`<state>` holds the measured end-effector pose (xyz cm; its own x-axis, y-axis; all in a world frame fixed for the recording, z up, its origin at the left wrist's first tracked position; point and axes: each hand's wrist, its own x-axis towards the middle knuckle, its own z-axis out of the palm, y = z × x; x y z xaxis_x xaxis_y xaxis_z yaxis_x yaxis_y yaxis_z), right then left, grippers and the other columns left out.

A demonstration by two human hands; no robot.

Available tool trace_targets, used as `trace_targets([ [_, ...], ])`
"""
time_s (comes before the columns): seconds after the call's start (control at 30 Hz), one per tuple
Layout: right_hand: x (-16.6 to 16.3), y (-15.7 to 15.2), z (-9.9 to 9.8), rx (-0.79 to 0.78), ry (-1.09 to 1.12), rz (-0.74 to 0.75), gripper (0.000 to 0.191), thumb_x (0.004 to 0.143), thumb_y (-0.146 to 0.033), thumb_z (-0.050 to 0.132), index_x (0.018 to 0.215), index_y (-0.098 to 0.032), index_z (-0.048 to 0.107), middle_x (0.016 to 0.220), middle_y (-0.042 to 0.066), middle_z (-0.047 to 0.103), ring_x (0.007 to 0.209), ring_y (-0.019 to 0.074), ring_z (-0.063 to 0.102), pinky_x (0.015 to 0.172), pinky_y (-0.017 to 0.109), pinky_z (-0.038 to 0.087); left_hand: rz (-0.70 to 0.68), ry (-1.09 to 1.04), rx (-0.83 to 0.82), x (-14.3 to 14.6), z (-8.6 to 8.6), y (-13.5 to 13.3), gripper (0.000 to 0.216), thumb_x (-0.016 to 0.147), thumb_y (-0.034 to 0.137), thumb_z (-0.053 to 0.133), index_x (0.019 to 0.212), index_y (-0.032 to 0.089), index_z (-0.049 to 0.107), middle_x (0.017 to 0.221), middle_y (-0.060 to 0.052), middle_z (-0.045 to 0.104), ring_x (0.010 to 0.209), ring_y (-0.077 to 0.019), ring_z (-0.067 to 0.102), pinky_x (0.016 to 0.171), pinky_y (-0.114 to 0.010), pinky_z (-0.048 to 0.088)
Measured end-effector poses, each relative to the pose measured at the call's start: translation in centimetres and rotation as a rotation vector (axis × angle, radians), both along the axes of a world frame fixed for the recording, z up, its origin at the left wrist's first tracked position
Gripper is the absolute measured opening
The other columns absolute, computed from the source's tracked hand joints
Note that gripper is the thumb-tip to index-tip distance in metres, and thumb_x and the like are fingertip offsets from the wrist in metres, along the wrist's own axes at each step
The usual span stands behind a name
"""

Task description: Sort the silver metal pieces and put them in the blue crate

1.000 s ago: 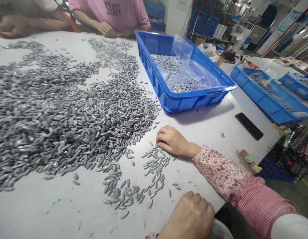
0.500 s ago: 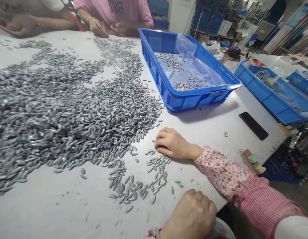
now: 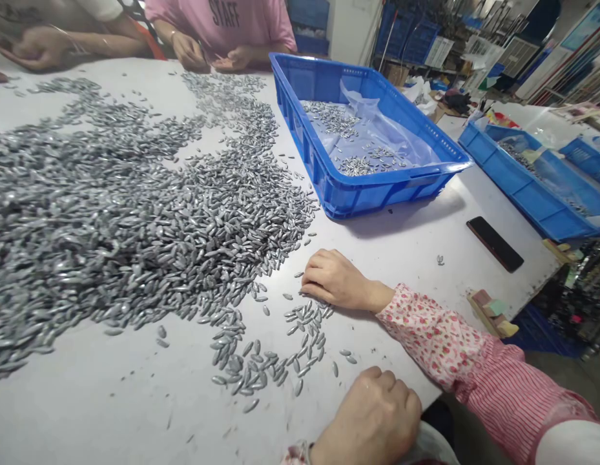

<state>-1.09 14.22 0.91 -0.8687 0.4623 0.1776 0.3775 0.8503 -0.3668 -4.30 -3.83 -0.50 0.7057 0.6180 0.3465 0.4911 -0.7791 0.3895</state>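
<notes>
White table strewn with grey pellets.
Right hand, fingers curled together, rests by the near ones; left hand fisted; sweeping small batches seems best.

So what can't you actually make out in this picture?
All in the head view:
- Left hand: a closed fist; its back hides anything inside.
- Right hand: curled fingers hide what lies under the palm.
- Silvery pieces: too small to tell what they are.
- Blue crate: the near wall hides part of its floor.
- Person in pink shirt: cut off by the top edge.
</notes>
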Motion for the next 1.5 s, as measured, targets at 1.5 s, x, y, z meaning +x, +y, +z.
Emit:
trace_targets([
  [1.5,2.0,3.0,1.1,-0.141,-0.014,0.032,0.008,0.088,-0.025,0.067,0.084,-0.017,0.067,0.090,0.004,0.063,0.091,0.0187,0.050,0.088,0.033,0.038,-0.029,0.030,0.003,-0.4,0.3,0.1,0.021,0.087,0.016,0.064,0.078,0.018,0.046,0.071,0.001,0.060,0.061,-0.0166,0.055,0.054,-0.029,0.035],
])
